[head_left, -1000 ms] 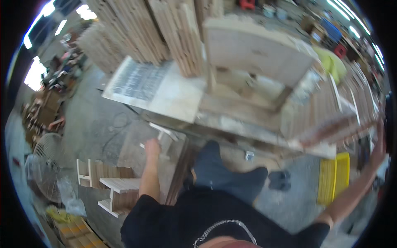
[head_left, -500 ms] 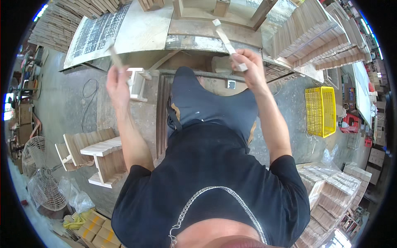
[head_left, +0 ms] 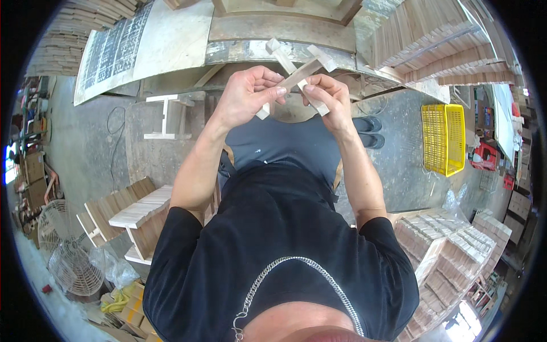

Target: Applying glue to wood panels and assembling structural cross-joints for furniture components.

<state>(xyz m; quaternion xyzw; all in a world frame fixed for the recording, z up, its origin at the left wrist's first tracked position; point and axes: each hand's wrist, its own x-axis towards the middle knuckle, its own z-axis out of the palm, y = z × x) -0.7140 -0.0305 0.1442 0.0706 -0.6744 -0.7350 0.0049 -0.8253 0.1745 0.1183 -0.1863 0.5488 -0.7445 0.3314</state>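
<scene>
My left hand (head_left: 246, 94) is closed on a pale wooden I-shaped piece (head_left: 301, 74), a bar with a short crosspiece at each end. It slants up to the right. In my right hand (head_left: 329, 98) is a second wooden I-shaped piece (head_left: 281, 58), pinched near its lower end and slanting up to the left. The two pieces cross in an X in front of me, above my lap. Whether they touch at the crossing, I cannot tell. My fingers cover parts of both bars.
Ahead runs a workbench (head_left: 171, 48) with a wooden frame (head_left: 285, 10) and stacked wooden pieces (head_left: 433, 48) at its right. I-shaped pieces stand in rows (head_left: 142, 214) at left, near a wire fan (head_left: 74, 259). A yellow crate (head_left: 443, 139) and more stacks (head_left: 444, 251) are on the right.
Both hands have come together from well apart, bringing the two wooden pieces from separate, raised positions into a crossing. My lap has shifted slightly, and dark sandals now show at its right.
</scene>
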